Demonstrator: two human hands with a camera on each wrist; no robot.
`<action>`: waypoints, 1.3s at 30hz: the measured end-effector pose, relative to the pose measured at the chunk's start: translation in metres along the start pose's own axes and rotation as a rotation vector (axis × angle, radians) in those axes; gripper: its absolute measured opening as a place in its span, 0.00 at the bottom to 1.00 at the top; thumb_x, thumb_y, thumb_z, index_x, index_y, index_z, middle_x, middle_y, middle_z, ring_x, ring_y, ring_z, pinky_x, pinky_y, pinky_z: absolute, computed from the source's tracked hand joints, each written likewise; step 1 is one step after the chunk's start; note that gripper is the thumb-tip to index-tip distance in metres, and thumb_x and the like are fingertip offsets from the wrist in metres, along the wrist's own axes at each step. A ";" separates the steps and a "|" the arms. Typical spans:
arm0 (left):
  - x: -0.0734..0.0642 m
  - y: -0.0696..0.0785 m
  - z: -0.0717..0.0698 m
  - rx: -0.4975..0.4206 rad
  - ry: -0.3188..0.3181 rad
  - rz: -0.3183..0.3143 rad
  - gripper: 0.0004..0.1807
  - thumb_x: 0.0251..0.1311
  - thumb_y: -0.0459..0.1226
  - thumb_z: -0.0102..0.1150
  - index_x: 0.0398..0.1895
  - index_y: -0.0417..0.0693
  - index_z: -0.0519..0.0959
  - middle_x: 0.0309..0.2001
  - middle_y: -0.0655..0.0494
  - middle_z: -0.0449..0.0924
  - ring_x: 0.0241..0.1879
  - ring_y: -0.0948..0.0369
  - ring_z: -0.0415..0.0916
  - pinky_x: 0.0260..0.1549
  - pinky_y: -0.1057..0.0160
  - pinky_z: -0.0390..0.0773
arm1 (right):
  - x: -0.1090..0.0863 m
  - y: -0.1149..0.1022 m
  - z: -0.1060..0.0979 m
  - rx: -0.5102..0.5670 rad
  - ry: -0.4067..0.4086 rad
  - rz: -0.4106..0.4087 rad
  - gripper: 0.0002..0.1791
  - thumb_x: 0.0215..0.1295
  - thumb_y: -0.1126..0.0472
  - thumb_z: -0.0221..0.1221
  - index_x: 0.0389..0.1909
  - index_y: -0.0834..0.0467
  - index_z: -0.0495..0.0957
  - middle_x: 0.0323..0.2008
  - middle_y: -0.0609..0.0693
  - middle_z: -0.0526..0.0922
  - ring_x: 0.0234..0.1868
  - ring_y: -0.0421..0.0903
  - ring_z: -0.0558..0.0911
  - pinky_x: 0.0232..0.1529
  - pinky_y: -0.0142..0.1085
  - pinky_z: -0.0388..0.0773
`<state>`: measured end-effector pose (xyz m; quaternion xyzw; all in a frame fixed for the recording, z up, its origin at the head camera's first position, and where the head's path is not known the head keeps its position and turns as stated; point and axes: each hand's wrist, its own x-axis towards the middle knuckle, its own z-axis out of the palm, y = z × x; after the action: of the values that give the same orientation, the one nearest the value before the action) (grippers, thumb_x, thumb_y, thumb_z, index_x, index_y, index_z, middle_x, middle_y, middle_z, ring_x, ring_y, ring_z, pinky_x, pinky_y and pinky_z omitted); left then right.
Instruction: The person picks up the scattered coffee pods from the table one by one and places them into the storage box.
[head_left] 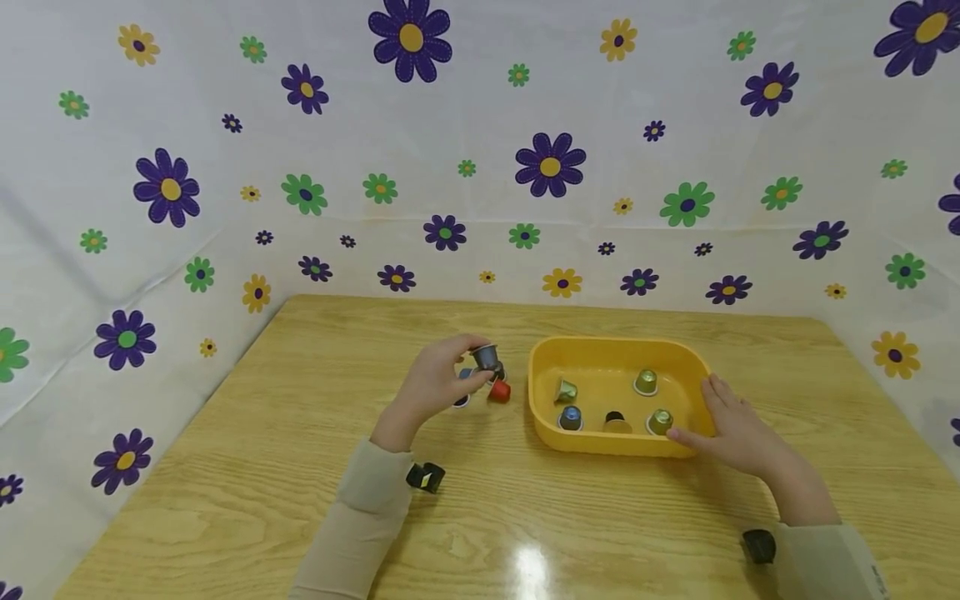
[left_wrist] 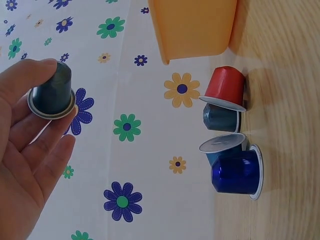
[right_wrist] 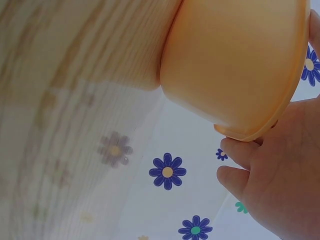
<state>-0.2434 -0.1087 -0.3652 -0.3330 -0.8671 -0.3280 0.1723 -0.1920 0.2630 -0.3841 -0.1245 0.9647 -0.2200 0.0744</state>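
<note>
A dark blue-grey coffee pod (head_left: 486, 357) is up in the left hand (head_left: 433, 383), pinched between thumb and fingers, its pale-edged rim clear of the table (head_left: 247, 467). It is at about ten o'clock from the middle of the yellow tray (head_left: 606, 375), outside it. The right hand (head_left: 750, 437) rests at the tray's four o'clock corner, thumb spread along the near edge, fingers fairly straight against the right-hand rim.

Five pods are in the tray: a pale green pod (head_left: 566, 390) on its side at nine o'clock, a blue pod (head_left: 571, 417) at eight, a black pod (head_left: 615, 417) with a tan part at six, a yellowish-green pod (head_left: 661, 422) at four and a green pod (head_left: 646, 382) at two.

The tray is smooth, plastic-looking, oblong with rounded corners. Beyond its nine o'clock side is a tight cluster: a red pod (left_wrist: 225, 88), a dark teal pod (left_wrist: 221, 117), a lighter blue pod (left_wrist: 223, 145) and a shiny deep-blue pod (left_wrist: 236, 172), all tapered cups with silvery rims.

The table has pale wood grain; behind it hangs a white cloth (head_left: 465, 108) printed with purple, green and yellow flowers. Marks on the right sleeve (head_left: 825, 558) are too small to read.
</note>
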 end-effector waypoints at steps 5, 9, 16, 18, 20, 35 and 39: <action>0.001 0.005 0.000 -0.003 -0.010 -0.002 0.17 0.43 0.40 0.54 0.40 0.46 0.70 0.33 0.62 0.71 0.31 0.66 0.67 0.33 0.65 0.67 | 0.000 0.002 0.000 0.003 0.000 0.005 0.53 0.43 0.36 0.45 0.55 0.71 0.35 0.55 0.67 0.33 0.54 0.61 0.36 0.47 0.54 0.36; 0.004 0.008 0.002 0.035 -0.009 0.008 0.18 0.43 0.40 0.55 0.40 0.46 0.70 0.34 0.61 0.71 0.31 0.65 0.67 0.32 0.65 0.68 | 0.000 0.002 0.000 -0.003 0.005 0.011 0.53 0.43 0.35 0.45 0.55 0.71 0.35 0.55 0.67 0.33 0.54 0.61 0.36 0.47 0.54 0.36; 0.011 0.012 0.009 0.088 0.009 0.035 0.17 0.41 0.40 0.57 0.38 0.48 0.71 0.33 0.62 0.72 0.29 0.68 0.67 0.27 0.68 0.68 | 0.000 0.003 0.000 -0.011 0.005 0.009 0.53 0.43 0.35 0.45 0.55 0.72 0.35 0.55 0.67 0.33 0.54 0.61 0.36 0.47 0.53 0.36; 0.014 0.014 0.012 0.114 0.004 0.030 0.17 0.40 0.41 0.57 0.38 0.48 0.71 0.33 0.61 0.72 0.29 0.67 0.67 0.27 0.70 0.67 | 0.000 0.003 0.000 -0.013 0.008 0.007 0.53 0.43 0.35 0.45 0.55 0.72 0.35 0.55 0.67 0.34 0.54 0.60 0.37 0.48 0.53 0.36; 0.016 0.016 0.014 0.146 -0.007 0.017 0.18 0.40 0.42 0.57 0.38 0.48 0.71 0.34 0.62 0.72 0.30 0.69 0.66 0.28 0.72 0.67 | 0.001 0.003 0.000 -0.016 0.010 0.004 0.53 0.43 0.35 0.44 0.55 0.72 0.35 0.55 0.67 0.34 0.54 0.60 0.37 0.48 0.53 0.35; 0.037 0.030 0.042 0.185 -0.131 0.019 0.19 0.43 0.46 0.53 0.40 0.49 0.70 0.37 0.61 0.71 0.35 0.67 0.67 0.34 0.70 0.66 | 0.003 0.005 0.001 -0.011 0.010 -0.006 0.53 0.43 0.35 0.45 0.55 0.72 0.35 0.55 0.67 0.33 0.54 0.59 0.36 0.48 0.52 0.34; 0.044 0.034 0.053 0.202 -0.175 0.026 0.19 0.43 0.45 0.54 0.40 0.49 0.70 0.36 0.61 0.71 0.34 0.66 0.67 0.34 0.70 0.66 | 0.003 0.006 0.001 -0.012 0.010 -0.008 0.53 0.43 0.35 0.45 0.55 0.71 0.35 0.55 0.67 0.34 0.54 0.59 0.36 0.48 0.52 0.33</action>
<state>-0.2557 -0.0333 -0.3658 -0.3527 -0.9030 -0.2064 0.1330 -0.1956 0.2670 -0.3872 -0.1276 0.9659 -0.2151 0.0678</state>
